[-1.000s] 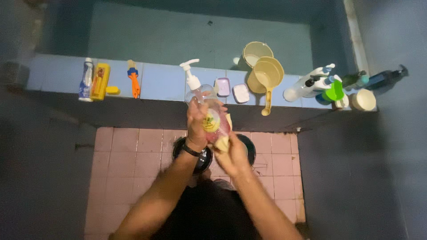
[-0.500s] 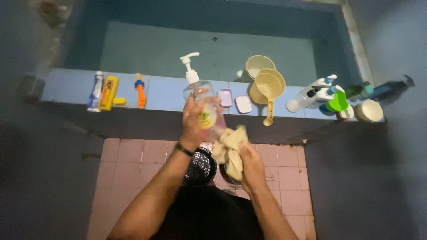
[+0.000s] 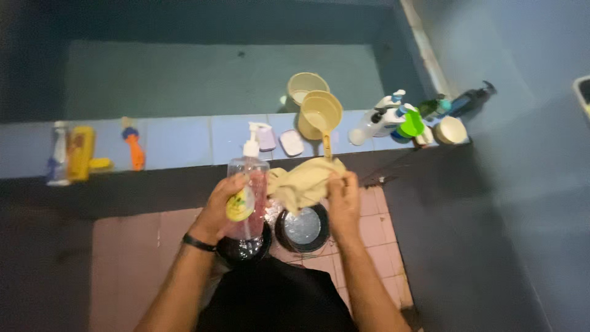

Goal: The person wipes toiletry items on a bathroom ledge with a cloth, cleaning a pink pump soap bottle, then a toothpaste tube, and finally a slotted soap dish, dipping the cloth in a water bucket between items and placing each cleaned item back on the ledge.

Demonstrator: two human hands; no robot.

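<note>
Dark shorts and both forearms fill the bottom of the view; a black band sits on the left wrist.

Two round dark buckets (image 3: 302,228) stand on the pink floor tiles just below the hands, water glinting in the right one.

Left hand (image 3: 222,208): fingers wrapped tight around a clear pump bottle (image 3: 247,184), thumb across its yellow label. Bottle held upright, white pump on top, above the left bucket.

Right hand (image 3: 344,195): fingers curled shut, bunching a tan cloth (image 3: 302,183). Cloth drapes leftward and touches the bottle's side.

Beyond the hands, a blue tiled ledge (image 3: 178,142). On it, left to right: a spray bottle and yellow pack (image 3: 81,154), an orange brush (image 3: 132,150), two small soap dishes (image 3: 291,143), a tan dipper (image 3: 321,114) with its handle hanging over the edge, white and green bottles (image 3: 393,120) lying tipped, a small round tub (image 3: 450,130).

Behind the ledge, a tank of still water (image 3: 184,77); a second tan scoop (image 3: 306,86) floats near the ledge.
</note>
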